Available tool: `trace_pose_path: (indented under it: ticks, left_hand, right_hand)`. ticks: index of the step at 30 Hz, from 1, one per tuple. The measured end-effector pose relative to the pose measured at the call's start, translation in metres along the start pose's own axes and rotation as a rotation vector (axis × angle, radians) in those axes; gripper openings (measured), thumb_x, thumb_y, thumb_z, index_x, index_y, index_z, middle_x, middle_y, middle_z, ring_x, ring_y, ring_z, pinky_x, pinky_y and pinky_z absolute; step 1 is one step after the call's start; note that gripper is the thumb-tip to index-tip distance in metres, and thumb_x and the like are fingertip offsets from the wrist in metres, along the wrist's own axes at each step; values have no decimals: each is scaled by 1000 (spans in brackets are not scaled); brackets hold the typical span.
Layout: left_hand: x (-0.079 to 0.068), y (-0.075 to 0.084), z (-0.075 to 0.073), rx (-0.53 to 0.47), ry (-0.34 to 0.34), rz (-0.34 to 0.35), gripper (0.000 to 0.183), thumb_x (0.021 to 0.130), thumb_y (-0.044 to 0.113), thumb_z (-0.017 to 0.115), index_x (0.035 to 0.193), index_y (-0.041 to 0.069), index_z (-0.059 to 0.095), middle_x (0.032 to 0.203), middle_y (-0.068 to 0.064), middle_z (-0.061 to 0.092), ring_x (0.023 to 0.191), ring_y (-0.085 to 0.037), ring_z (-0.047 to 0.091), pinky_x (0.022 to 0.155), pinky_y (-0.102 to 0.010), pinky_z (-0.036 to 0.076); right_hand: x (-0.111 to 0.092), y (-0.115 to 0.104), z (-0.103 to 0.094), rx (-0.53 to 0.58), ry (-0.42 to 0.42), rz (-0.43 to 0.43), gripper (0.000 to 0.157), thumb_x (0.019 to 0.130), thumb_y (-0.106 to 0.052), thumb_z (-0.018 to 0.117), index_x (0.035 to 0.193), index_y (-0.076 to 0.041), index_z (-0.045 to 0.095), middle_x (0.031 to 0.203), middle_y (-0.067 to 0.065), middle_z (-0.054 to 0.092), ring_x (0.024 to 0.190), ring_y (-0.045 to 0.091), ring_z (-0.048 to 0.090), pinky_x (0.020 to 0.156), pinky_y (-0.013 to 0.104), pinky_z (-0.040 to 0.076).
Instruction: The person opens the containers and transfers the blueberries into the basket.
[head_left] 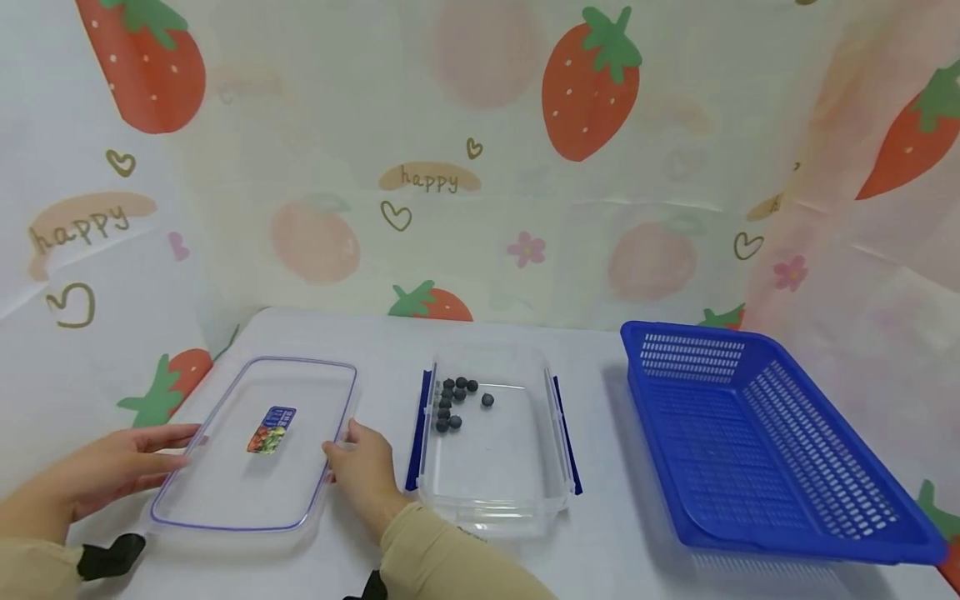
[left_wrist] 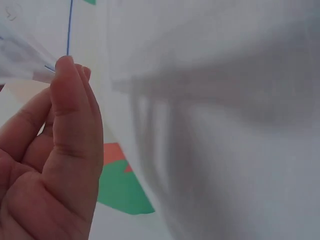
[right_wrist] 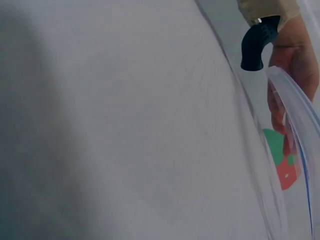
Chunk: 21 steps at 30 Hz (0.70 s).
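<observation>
A clear container lid with a blue-purple seal line and a colourful label is held above the table at the left. My left hand pinches its left edge; in the left wrist view that hand has thumb and fingertips at the lid's corner. My right hand pinches the opposite edge. The right wrist view shows the lid's edge, the left hand beyond it. Beside my right hand stands a clear container with several dark blueberries inside, mostly along its left side.
At the right is a large blue plastic basket with slotted walls. Dark blue side clips fold outward from the container. A white cloth covers the table, and a strawberry-patterned sheet hangs behind and at both sides.
</observation>
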<state>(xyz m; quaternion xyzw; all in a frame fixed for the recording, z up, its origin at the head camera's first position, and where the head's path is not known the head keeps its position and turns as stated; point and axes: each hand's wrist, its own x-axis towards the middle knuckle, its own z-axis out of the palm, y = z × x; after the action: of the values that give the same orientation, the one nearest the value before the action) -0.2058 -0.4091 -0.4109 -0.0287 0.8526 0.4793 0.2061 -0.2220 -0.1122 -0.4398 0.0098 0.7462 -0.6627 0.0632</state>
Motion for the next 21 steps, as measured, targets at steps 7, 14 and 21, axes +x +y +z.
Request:
trace_pose_path:
  ticks: [7,14,21]
  left_hand:
    - [10,-7,6,18,-20,-21,71,84,27,65,138,-4,31,136,-29,35,110,-21,49,85,-36,50]
    - [11,-7,10,18,-4,-29,74,81,26,68,137,-5,33,137,-30,33,115,-28,47,86,-37,50]
    - [12,-2,12,26,-15,-4,72,82,24,67,136,-8,32,139,-31,30,120,-35,41,87,-38,49]
  right_hand:
    - [7,11,-3,-144,9,-39,49,80,-14,69,124,1,53,84,2,57,50,9,52,51,20,46]
    - [9,8,-6,-305,-9,-30,53,80,-20,70,125,1,52,101,7,61,94,17,55,80,28,49]
    - [10,4,-7,-329,-23,29,56,78,-22,72,125,2,52,113,12,58,107,23,53,92,38,45]
